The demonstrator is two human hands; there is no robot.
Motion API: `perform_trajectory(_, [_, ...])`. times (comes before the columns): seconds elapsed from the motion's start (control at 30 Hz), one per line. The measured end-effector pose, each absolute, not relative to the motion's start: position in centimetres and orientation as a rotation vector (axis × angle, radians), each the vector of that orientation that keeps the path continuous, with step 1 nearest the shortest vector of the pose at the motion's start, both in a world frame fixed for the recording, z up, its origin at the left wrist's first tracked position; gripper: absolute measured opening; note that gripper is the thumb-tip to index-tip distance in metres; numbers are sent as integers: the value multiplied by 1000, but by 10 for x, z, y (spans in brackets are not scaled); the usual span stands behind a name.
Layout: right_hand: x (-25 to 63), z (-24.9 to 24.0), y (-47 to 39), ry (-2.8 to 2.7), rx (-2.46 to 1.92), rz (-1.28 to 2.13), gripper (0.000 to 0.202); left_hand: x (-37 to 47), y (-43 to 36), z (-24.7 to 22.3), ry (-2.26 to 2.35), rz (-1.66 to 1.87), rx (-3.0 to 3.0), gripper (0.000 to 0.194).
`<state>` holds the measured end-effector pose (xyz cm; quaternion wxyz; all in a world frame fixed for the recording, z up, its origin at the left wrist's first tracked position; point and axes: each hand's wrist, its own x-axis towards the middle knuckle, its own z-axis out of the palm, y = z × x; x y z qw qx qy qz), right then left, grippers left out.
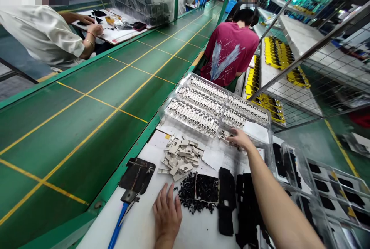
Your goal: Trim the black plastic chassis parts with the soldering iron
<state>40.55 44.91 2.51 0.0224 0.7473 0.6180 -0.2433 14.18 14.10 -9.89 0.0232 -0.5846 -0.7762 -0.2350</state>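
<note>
My left hand [167, 212] lies palm down on the white tabletop, fingers stretched and holding nothing. Just beyond its fingertips are a heap of small black parts [186, 195] and a shallow box [207, 188] filled with more of them. My right hand [240, 139] reaches into the near compartment of a clear plastic tray [220, 125], fingertips closed on a small white plastic part [227, 136]. Rows of similar white parts [193, 116] fill the tray's other compartments. Loose white plastic pieces [182, 155] are piled between my hands.
A blue-handled tool with a dark plate [137, 175] lies at the table's left edge. Black flat pieces [226, 199] lie under my right forearm. A green conveyor belt [95, 125] runs alongside. Co-workers sit across it and ahead; a wire rack [326, 48] stands right.
</note>
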Motion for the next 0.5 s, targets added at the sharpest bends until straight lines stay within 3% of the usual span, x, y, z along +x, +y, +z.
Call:
perform_trajectory(0.23, [392, -25, 458, 2000, 2145, -726, 36, 141, 141, -95, -2428, -697, -1824, 39])
perform_trajectory(0.4, [398, 10, 456, 2035, 2230, -669, 32, 141, 140, -95, -2429, -685, -1824, 38])
perform_trajectory(0.5, [389, 43, 437, 2086, 2348, -667, 47, 143, 140, -95, -2431, -676, -1817, 38])
